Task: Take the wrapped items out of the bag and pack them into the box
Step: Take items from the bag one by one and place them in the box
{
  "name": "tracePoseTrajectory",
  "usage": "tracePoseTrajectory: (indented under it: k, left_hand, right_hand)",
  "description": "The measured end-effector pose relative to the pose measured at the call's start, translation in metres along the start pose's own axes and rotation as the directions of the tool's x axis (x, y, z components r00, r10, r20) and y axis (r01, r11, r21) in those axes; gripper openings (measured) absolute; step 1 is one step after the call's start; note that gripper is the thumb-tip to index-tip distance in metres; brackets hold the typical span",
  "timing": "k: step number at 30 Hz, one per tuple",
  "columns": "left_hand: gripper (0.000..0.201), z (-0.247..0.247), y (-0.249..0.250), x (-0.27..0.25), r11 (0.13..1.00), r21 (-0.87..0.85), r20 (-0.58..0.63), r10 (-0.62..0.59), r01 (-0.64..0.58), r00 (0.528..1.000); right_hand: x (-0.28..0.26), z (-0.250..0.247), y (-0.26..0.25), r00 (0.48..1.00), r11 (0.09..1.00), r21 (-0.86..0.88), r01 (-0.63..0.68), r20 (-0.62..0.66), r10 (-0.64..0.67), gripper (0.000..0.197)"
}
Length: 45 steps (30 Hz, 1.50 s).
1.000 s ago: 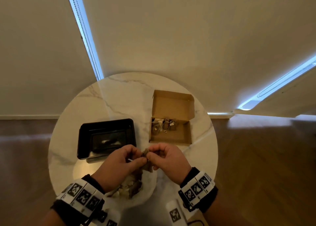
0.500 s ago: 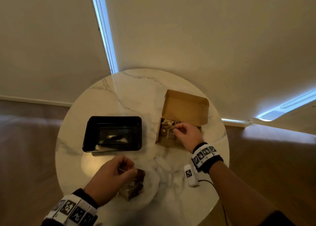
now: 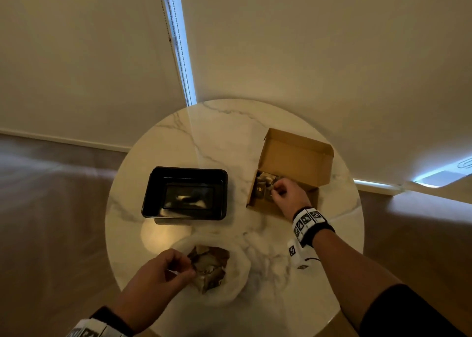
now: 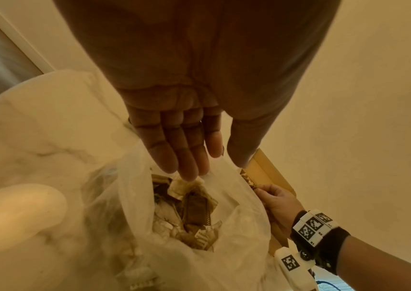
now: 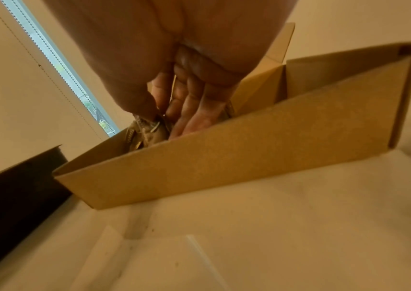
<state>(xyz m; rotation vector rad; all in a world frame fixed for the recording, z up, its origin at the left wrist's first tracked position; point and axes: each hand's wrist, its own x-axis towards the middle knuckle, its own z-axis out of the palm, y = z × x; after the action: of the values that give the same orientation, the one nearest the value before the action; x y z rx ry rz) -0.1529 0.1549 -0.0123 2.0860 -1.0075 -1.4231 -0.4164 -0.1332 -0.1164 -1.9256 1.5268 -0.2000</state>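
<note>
A clear plastic bag [image 3: 237, 273] [image 4: 124, 196] lies at the table's near edge with several brown and cream wrapped items [image 3: 209, 265] [image 4: 194, 208] inside. My left hand [image 3: 190, 267] [image 4: 221, 159] is at the bag's mouth and pinches its rim between thumb and fingers. The open cardboard box [image 3: 293, 155] [image 5: 224, 157] stands at the right, with several wrapped items [image 3: 263, 183] in its left end. My right hand [image 3: 274, 189] [image 5: 159, 116] reaches into the box and pinches a wrapped item [image 5: 149, 126] low inside it.
A black plastic tray [image 3: 185, 173] [image 5: 12, 187] sits left of the box on the round marble table [image 3: 217, 132]. The table stands against pale blinds, and wooden floor surrounds it. The box lid stands up at the far side.
A second ago both hands were together over the bag. My right hand has since carried a wrapped item right into the box and lowered it there. My left hand stayed at the bag.
</note>
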Motion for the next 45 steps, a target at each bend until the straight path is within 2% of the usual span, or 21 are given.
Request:
tracePoseTrajectory:
  k: [6,12,15,17,21,24,28,34,42,45]
  left_hand:
    - [0.012,-0.002,-0.004,-0.002,1.000,0.005,0.004,-0.002,0.002,1.000]
    - [0.013,-0.003,-0.005,-0.001,1.000,0.017,0.023,0.000,-0.001,1.000]
    - [0.012,-0.003,-0.003,0.000,1.000,0.026,0.031,0.014,-0.015,0.999]
    - [0.011,-0.003,-0.001,0.002,0.999,0.029,0.030,0.030,-0.031,0.999]
    - [0.011,-0.002,-0.001,0.004,0.997,0.050,0.030,0.053,-0.055,0.998]
    - [0.012,-0.001,-0.003,0.005,0.996,0.055,0.025,0.064,-0.065,0.998]
    - [0.013,-0.002,-0.005,0.007,0.997,0.049,0.044,0.064,-0.066,0.997]
    - [0.013,-0.006,-0.009,0.010,0.996,0.066,0.051,0.063,-0.067,0.997]
    - [0.014,-0.009,-0.003,0.012,0.993,0.085,0.048,0.081,-0.085,0.996]
    - [0.011,-0.012,0.002,0.013,0.989,0.105,0.044,0.098,-0.102,0.994]
  right_hand:
    - [0.001,0.007,-0.005,0.999,1.000,0.005,-0.029,-0.025,0.029,0.014]
    - [-0.007,0.010,-0.007,0.993,0.997,0.057,-0.052,-0.101,0.057,0.033]
    - [-0.023,0.006,-0.010,0.987,1.000,-0.014,-0.016,-0.159,0.014,0.028]
    - [-0.035,0.006,-0.011,0.993,0.993,-0.117,0.021,-0.114,-0.034,0.026]
    - [-0.051,0.020,-0.005,0.995,0.943,-0.321,0.084,0.073,-0.064,0.036]
    - [-0.058,0.029,-0.005,0.991,0.913,-0.399,0.085,0.125,-0.038,0.028]
    - [-0.063,0.034,-0.006,0.989,0.912,-0.404,0.070,0.145,-0.011,0.034]
    - [-0.078,0.038,-0.008,0.987,0.916,-0.384,0.112,0.150,-0.058,0.026]
    - [-0.087,0.030,-0.017,0.986,0.932,-0.350,0.095,0.164,-0.039,0.027]
    - [-0.095,0.015,-0.029,0.992,0.939,-0.331,0.096,0.107,-0.064,0.026]
